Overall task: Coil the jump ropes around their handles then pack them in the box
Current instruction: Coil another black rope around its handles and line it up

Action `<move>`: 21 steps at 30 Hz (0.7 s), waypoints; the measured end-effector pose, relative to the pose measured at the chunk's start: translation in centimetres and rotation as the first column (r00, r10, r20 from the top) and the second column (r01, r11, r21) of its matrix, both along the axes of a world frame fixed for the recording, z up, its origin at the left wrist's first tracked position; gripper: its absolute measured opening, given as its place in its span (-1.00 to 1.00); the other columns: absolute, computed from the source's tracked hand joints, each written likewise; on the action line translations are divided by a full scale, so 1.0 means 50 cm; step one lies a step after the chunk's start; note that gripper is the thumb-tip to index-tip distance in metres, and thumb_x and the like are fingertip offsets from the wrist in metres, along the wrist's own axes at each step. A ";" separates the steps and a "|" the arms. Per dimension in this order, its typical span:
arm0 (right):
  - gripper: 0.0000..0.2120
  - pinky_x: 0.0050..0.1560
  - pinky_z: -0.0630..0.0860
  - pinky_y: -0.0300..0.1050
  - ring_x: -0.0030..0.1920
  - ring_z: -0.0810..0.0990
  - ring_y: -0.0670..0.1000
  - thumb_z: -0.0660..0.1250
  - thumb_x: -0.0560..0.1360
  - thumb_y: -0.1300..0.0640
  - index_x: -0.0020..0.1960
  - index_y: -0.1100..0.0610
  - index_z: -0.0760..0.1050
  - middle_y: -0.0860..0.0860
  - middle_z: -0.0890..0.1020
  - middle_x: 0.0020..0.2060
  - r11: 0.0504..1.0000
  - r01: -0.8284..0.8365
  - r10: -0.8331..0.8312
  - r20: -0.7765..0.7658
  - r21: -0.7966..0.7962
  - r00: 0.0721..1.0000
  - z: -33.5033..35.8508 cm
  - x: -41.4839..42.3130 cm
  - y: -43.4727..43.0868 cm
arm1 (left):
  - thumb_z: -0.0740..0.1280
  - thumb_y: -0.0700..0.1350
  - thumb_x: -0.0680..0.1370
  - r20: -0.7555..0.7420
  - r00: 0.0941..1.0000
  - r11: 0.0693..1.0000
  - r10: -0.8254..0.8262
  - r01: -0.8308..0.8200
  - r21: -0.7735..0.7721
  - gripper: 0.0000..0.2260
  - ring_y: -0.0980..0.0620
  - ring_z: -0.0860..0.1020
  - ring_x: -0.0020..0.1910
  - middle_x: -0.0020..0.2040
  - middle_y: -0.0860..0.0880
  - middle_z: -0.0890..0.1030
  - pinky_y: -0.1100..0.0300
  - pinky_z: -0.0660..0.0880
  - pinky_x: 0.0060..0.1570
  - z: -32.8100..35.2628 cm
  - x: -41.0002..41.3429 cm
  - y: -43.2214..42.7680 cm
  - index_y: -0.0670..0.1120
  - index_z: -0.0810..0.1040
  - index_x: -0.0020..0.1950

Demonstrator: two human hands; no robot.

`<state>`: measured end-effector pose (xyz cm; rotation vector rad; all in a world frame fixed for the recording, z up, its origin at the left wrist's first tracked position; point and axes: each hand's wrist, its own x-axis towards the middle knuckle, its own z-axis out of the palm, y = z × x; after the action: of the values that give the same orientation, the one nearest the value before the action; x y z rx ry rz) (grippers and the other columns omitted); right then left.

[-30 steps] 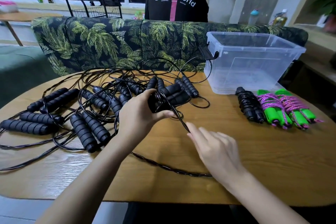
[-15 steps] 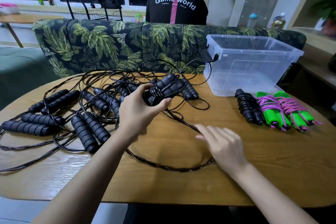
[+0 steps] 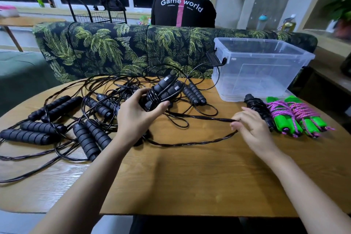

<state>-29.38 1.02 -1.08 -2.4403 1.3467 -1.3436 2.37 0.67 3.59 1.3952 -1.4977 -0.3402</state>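
A round wooden desk [image 3: 190, 176] stands in front of a palm-print sofa [image 3: 114, 49]. The likely trouble is the twisted black cord [image 3: 199, 118]. It trails back under the heap of loose black foam-handled jump ropes [image 3: 57, 112], so a hard pull could snag it or drag its neighbours along. Slack could also let the wraps slide off.

The left hand [image 3: 136, 118] grips a pair of black foam handles [image 3: 163, 93] with a few turns of cord round them, raised above the desk. The right hand [image 3: 252, 129] pinches the cord between thumb and fingertips and holds it taut.

Just beyond the right hand lie a coiled black rope bundle [image 3: 258, 108] and two green-handled ropes wound in pink cord [image 3: 296, 118]. They sit beside the clear plastic box [image 3: 266, 51], which looks empty.
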 end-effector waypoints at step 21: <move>-0.70 -0.26 0.21 -0.16 -0.46 0.40 -0.16 0.30 0.58 -0.05 -0.30 0.00 0.55 -0.15 0.44 -0.59 0.981 0.084 -0.067 -0.105 0.174 0.992 0.213 0.177 -0.020 | 0.30 0.40 0.33 0.869 0.495 0.909 0.010 0.357 -0.214 -0.36 -0.07 0.59 -0.19 -0.13 0.01 0.65 0.10 0.52 -0.19 -0.029 -0.066 0.035 -0.10 0.61 0.12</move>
<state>-20.52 0.03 9.58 -2.3865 1.5244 -1.0762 -0.92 2.44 2.15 1.1067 -2.3840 0.6346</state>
